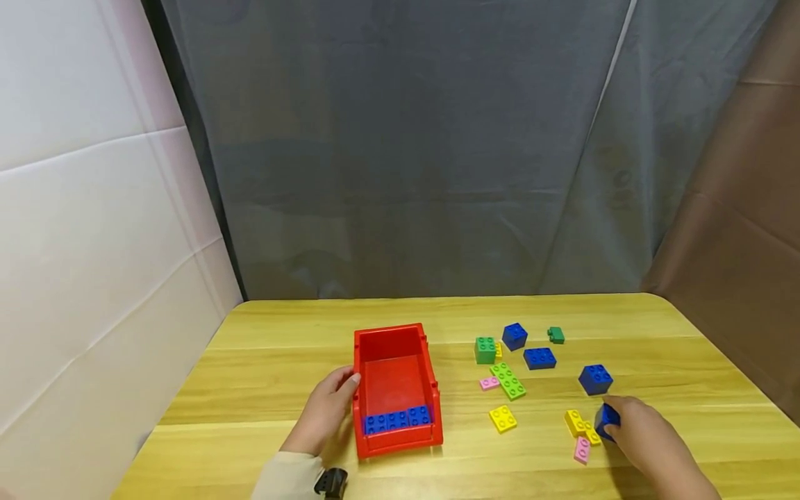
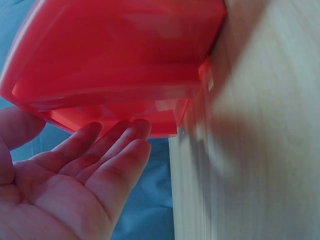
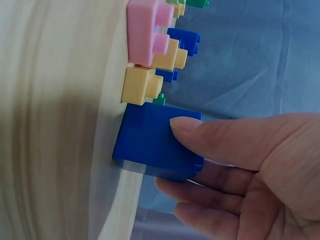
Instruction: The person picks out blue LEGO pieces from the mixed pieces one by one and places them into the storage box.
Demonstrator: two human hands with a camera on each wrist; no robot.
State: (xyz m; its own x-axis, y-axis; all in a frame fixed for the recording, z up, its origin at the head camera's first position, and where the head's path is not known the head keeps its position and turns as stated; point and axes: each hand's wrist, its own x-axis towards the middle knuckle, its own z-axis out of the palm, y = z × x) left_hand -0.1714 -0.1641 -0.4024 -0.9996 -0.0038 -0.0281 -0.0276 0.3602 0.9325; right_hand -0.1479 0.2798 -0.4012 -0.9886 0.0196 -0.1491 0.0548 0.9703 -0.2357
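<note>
My left hand rests at the left side of a red bin, thumb at the rim. In the left wrist view its fingers are extended along the bin's outer wall. Inside the bin, blue bricks line the near end, studs up. My right hand pinches a square blue brick between thumb and fingers, its lower end close to the tabletop. Yellow bricks and a pink brick lie just left of it. Another blue brick stands behind it.
Between bin and right hand lie a yellow brick, a lime brick and a small pink one. Farther back are a green brick, blue bricks and a small dark green piece. A grey curtain hangs behind the table.
</note>
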